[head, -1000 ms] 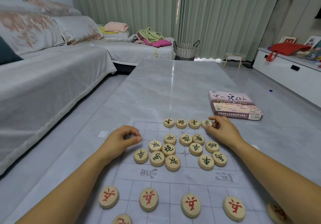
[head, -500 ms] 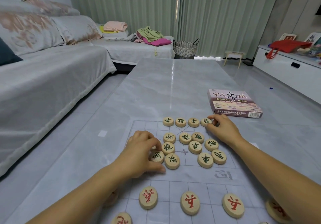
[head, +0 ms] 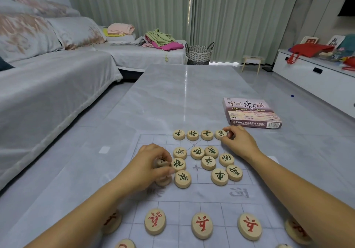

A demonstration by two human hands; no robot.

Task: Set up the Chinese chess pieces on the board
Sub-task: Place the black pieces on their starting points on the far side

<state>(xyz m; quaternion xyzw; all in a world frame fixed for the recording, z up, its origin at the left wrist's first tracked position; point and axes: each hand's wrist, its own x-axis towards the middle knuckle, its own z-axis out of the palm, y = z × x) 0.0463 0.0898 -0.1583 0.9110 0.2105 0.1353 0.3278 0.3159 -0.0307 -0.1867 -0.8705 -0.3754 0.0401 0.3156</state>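
Note:
A thin printed chess board lies on the grey table. Several round wooden pieces with green characters sit in a loose cluster at mid-board, and a short row of green pieces lines the far edge. Red pieces form a row near me. My left hand is curled over the cluster's left side, fingers pinching a green piece; another piece lies partly hidden under it. My right hand touches the rightmost far-row green piece with its fingertips.
The pink Chinese chess box lies on the table beyond my right hand. A grey sofa runs along the left, a wicker basket stands past the table's far end, and a white cabinet stands at the right.
My left hand moved right from the board's left edge onto the green cluster and closed on a piece. My right hand stayed at the far-row piece.

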